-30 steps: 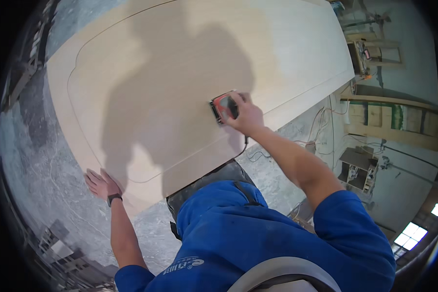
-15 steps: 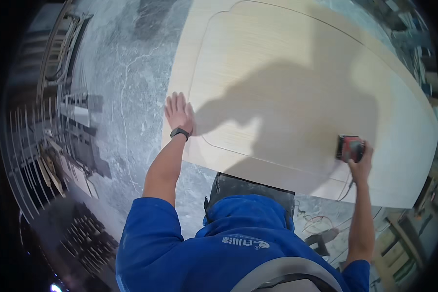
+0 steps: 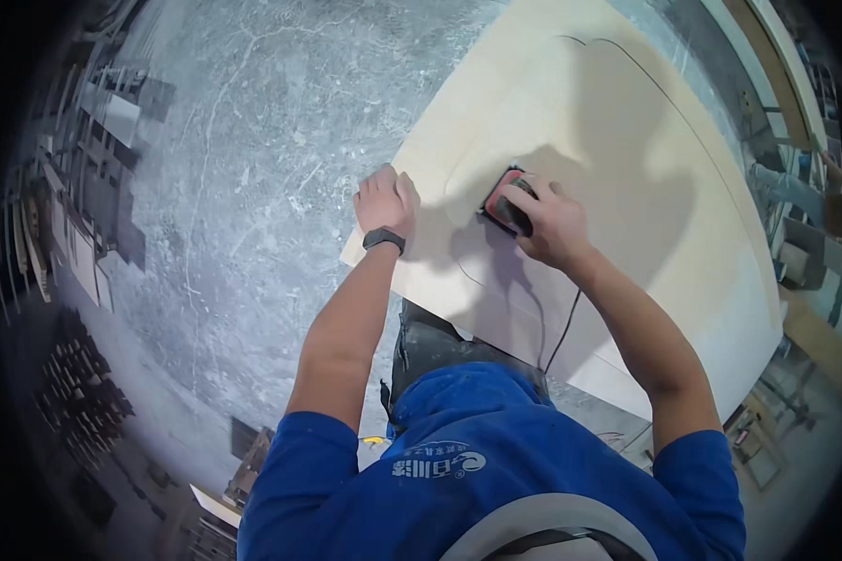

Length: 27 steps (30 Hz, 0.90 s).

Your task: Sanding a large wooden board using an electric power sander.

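A large pale wooden panel (image 3: 655, 309) with grooved curved lines lies in front of me. On its upper face, near the middle, my right hand (image 3: 554, 220) is wrapped around a red and black electric sander (image 3: 508, 198). A thin dark cord (image 3: 563, 335) trails from the sander toward my body. My left hand (image 3: 386, 198), with a dark band on its wrist, rests at the panel's left edge. Its fingers look bent over that edge, their tips hidden. My shadow falls across the panel around the sander.
Grey, dusty, scuffed floor (image 3: 253, 187) spreads to the left. Dark stacked pieces (image 3: 84, 383) lie at the lower left, with boards and racks (image 3: 75, 224) along the left rim. At the right are timber pieces (image 3: 758, 439) and part of another person's arm (image 3: 837, 210).
My right hand has brought the sander from the panel's right side to its middle left. My left hand has gone from lying flat to bent at the edge. The view has turned.
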Each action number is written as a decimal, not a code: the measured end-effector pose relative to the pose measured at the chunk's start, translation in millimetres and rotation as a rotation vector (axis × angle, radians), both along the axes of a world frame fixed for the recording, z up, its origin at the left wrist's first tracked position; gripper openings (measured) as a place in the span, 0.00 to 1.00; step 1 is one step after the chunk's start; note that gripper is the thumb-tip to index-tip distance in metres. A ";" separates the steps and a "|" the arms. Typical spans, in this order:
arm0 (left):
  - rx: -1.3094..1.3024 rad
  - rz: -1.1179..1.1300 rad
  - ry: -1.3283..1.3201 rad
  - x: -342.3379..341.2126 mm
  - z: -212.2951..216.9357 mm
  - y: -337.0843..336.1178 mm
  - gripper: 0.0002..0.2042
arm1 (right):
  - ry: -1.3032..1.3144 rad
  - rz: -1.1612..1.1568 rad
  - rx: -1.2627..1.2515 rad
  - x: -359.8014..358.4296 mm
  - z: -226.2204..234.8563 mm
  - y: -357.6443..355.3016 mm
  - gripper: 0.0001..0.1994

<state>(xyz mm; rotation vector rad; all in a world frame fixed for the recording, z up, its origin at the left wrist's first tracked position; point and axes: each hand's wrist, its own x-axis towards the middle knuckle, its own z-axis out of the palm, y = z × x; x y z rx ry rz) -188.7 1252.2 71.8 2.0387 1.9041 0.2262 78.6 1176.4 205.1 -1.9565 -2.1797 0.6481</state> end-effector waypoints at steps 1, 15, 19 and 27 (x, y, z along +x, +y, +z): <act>0.000 -0.007 -0.017 -1.4 -1.6 -0.7 0.20 | 0.020 0.036 0.002 -8.4 -2.8 8.3 0.34; 0.053 -0.025 0.000 38.3 -3.4 32.9 0.18 | -0.058 -0.015 -0.026 -35.4 1.8 58.2 0.34; 0.003 -0.020 -0.027 67.9 -9.0 68.8 0.20 | -0.044 -0.047 -0.068 -25.9 -0.5 72.3 0.34; -0.122 -0.028 -0.031 82.2 1.7 88.0 0.19 | -0.081 -0.311 -0.021 27.7 -3.6 120.7 0.33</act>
